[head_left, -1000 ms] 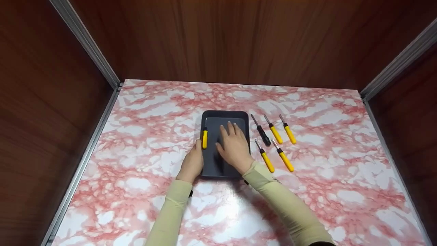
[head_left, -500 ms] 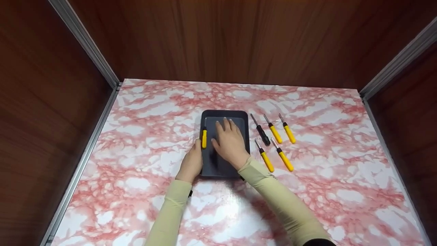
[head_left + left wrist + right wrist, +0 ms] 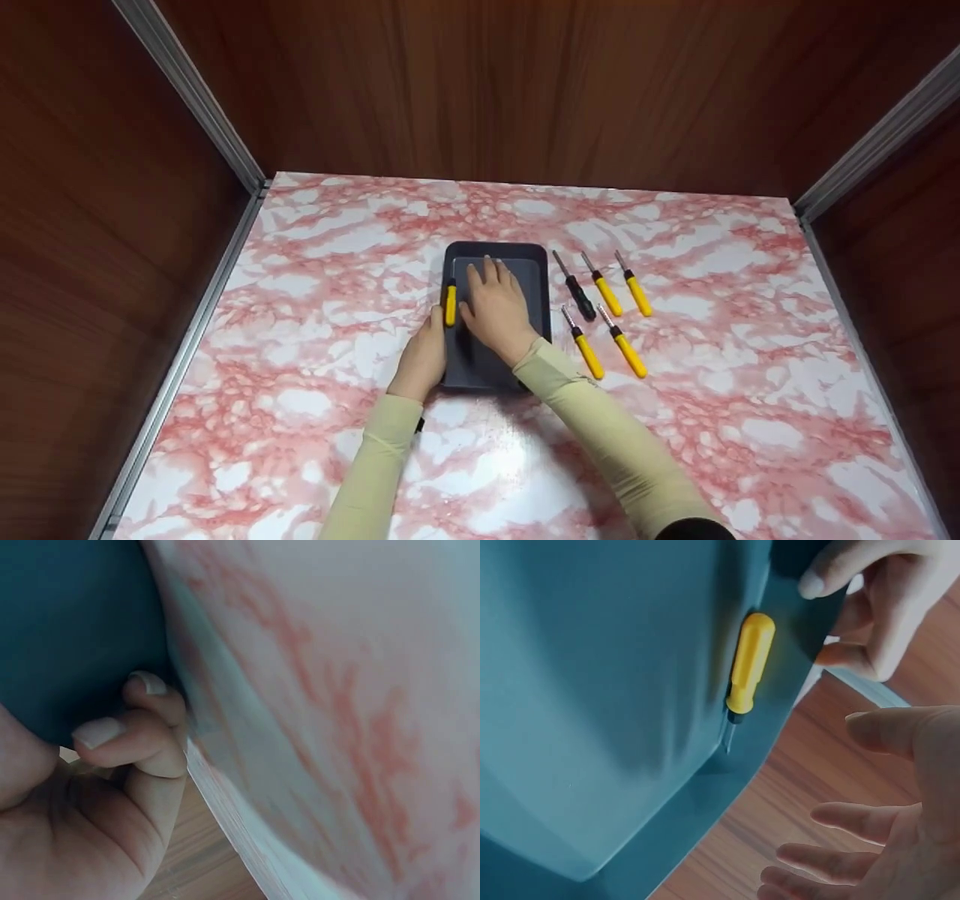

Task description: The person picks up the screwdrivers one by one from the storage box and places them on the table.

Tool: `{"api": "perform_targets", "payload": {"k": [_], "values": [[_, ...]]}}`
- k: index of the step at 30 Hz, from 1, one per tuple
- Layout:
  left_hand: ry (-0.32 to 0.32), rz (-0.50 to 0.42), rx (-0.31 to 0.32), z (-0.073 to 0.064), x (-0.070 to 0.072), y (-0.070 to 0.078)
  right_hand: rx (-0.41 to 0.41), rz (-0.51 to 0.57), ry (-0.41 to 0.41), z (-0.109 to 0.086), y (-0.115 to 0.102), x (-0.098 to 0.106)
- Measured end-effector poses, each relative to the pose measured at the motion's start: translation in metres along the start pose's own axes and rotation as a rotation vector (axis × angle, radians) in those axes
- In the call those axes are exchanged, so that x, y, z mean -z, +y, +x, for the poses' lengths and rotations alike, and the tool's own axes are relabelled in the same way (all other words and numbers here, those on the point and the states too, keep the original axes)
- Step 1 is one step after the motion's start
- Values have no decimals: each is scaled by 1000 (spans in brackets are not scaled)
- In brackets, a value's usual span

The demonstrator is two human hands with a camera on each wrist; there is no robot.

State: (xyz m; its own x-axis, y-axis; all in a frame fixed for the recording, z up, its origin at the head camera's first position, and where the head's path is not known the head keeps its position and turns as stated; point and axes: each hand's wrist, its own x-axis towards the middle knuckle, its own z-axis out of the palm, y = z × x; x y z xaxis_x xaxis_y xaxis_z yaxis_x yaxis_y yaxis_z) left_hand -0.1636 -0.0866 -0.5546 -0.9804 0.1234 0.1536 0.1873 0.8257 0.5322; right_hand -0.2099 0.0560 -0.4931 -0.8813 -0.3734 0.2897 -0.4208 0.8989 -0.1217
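Observation:
A dark grey rectangular tray (image 3: 487,367) lies on the table in the head view. The left hand (image 3: 421,354) grips its left wall; in the left wrist view, curled fingers (image 3: 154,754) press against the tray's outer side. Along the inner left wall lies a yellow-handled screwdriver (image 3: 450,304), its shaft pointing to the far end. The right hand (image 3: 498,309) is over the tray, fingers spread and holding nothing, its thumb close to that screwdriver. In the right wrist view the right hand (image 3: 889,825) shows relaxed, apart from the screwdriver (image 3: 750,664), with the left thumb (image 3: 821,581) on the rim.
Right of the tray lie a black screwdriver (image 3: 577,292) and several yellow-handled ones, such as a screwdriver (image 3: 634,292) in the far row and another screwdriver (image 3: 628,355) nearer. Brown panels (image 3: 495,90) wall in the pink-and-white marbled table (image 3: 330,315) at the back and sides.
The right hand has moved left across the tray, closer to the screwdriver inside it. The left hand, the tray and the screwdrivers stay in place.

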Motion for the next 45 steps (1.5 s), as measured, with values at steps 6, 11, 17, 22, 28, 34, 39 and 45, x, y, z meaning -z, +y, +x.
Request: {"api": "perform_targets", "payload": {"k": [6, 11, 17, 22, 28, 34, 39, 45], "values": [[31, 3, -16, 0, -1, 0, 24, -23, 24, 4, -4, -7], [38, 21, -24, 0, -2, -1, 44, -53, 16, 6, -7, -15], [16, 14, -15, 0, -2, -1, 64, -75, 11, 4, -9, -23], [33, 30, -30, -1, -3, -2, 79, -86, 5, 3, -10, -27], [39, 29, -48, -1, -2, -1, 109, -86, -22, 3, -12, -28], [57, 20, -53, 0, -3, -1, 171, -91, -42, -1, -14, -28], [59, 29, -62, -1, -3, -1, 186, -94, -65, -2, -14, -29], [38, 24, -52, 1, -3, -2, 177, -79, -151, -3, -14, -30]]}}
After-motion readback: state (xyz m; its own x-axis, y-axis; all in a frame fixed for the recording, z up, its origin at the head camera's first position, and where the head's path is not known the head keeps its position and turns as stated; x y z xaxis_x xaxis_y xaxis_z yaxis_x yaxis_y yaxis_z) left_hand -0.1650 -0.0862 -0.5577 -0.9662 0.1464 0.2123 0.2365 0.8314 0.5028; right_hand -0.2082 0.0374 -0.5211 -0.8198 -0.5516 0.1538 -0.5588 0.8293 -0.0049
